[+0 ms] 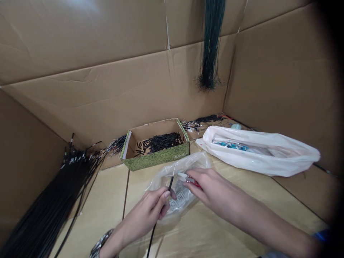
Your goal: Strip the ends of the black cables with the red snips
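Note:
My left hand (157, 202) is closed around a black cable (171, 183) near its stripped end, where thin pale strands stick up and spread apart. The rest of that cable runs down below the hand. My right hand (205, 182) grips small snips (188, 178) with red handles and pale blades. The blade tips are beside the cable's strands; whether they touch I cannot tell. Under both hands lies a clear plastic bag (196, 161) with printed letters, on the yellowish work surface (236, 222).
A green patterned box (158, 159) holds many short black pieces. A white plastic bag (279, 168) with blue shiny contents lies at right. A bundle of black cables (53, 197) is at left. Dark green wires (212, 46) hang before the cardboard wall (107, 82). Scraps (199, 123) lie along its foot.

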Tool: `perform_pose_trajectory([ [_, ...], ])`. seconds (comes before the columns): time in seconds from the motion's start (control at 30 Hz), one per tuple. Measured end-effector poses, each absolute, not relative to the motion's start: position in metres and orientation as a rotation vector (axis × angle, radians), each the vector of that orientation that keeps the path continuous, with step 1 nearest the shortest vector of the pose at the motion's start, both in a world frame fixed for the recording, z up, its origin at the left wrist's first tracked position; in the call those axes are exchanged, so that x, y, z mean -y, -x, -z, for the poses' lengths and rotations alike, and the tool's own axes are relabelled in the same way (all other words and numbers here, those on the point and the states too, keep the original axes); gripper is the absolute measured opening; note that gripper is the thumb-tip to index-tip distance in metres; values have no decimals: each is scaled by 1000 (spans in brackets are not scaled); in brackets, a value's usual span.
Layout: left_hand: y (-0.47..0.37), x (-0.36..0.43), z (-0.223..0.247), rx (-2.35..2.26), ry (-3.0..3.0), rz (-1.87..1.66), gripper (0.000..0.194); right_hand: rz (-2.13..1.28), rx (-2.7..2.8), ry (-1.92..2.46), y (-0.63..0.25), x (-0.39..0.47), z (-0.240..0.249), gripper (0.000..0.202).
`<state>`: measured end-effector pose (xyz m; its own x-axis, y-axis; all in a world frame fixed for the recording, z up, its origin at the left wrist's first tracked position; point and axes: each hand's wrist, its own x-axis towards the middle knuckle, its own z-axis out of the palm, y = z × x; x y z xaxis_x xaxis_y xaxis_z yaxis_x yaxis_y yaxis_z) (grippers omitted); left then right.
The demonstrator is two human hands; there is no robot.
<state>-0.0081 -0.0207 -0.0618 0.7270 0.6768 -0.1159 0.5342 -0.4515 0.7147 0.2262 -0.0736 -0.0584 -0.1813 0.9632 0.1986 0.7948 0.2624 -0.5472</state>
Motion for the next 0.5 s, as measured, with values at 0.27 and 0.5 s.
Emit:
perform_pose_trajectory([
  [0.27, 5, 26, 71, -999, -2356, -193, 32, -503, 2075, 1474, -224, 71, 84, 15],
  [0.5, -2, 25, 77, -1048, -2445, -117, 32, -290, 2227, 1447, -210, 70, 80, 31],
])
